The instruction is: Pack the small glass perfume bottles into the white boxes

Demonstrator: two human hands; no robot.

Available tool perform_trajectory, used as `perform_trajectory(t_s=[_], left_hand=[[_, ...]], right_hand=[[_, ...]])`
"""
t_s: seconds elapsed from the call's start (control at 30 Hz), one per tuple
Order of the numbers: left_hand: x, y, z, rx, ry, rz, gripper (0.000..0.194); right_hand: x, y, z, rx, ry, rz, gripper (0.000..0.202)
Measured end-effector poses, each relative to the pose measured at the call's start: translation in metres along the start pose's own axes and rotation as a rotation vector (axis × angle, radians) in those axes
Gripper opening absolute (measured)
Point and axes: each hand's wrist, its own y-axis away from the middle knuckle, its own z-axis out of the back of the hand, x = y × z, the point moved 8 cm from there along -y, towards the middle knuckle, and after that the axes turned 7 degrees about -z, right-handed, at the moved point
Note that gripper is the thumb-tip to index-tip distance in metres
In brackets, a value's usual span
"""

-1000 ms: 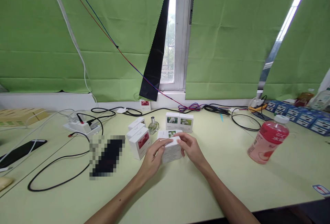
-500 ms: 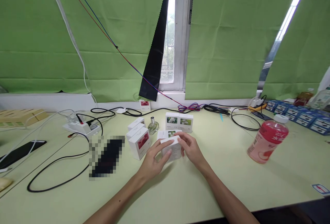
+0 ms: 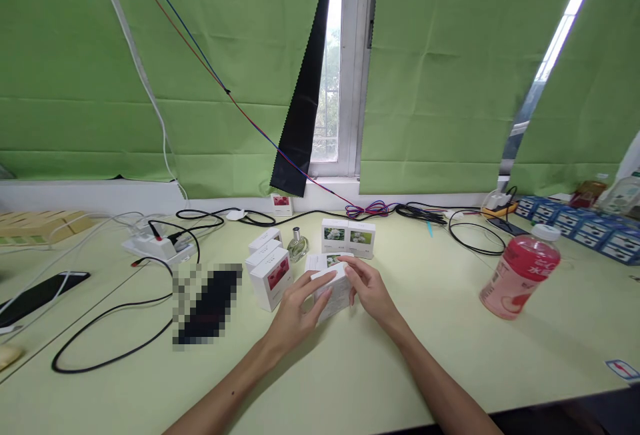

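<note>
A small white box (image 3: 336, 296) stands on the table between my two hands, its printed side toward me. My left hand (image 3: 299, 305) grips it at the left, fingers over the top and thumb on the near face. On the right edge and top corner rest the closed fingers of my right hand (image 3: 369, 286). Right behind it lies another white box (image 3: 315, 262) with a white-flower picture. Two more flower boxes stand farther back, one with a green picture (image 3: 361, 240). To the left are a clear glass perfume bottle (image 3: 297, 247) and several boxes with red pictures (image 3: 273, 279).
A pink drink bottle (image 3: 520, 275) stands at right, near several blue boxes (image 3: 580, 221). Black cables (image 3: 425, 213) run along the wall. A power strip (image 3: 159, 246), a phone (image 3: 43, 296) and a blurred dark patch (image 3: 210, 305) are at left.
My left thumb has shifted up slightly on the box's near face, and the box has turned a little. The other things stay where they were.
</note>
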Motion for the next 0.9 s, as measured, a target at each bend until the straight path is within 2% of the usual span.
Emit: perform_trajectory(t_s=[0.33,0.47,0.77,0.9], left_hand=[[-0.010,0.001,0.001,0.024,-0.064,-0.069,0.039],[-0.014,0.000,-0.001,0.047,-0.039,-0.086,0.039],[-0.005,0.003,-0.009,0.126,0.068,0.042,0.050],[-0.004,0.003,-0.012,0.125,0.138,0.080,0.051]], right_hand=[[-0.007,-0.002,0.003,-0.047,-0.001,0.002,0.045],[-0.007,-0.001,0.002,-0.028,0.025,0.012,0.044],[0.003,0.003,-0.005,0.063,0.056,0.051,0.050],[0.004,0.004,-0.006,0.081,0.080,0.079,0.054]])
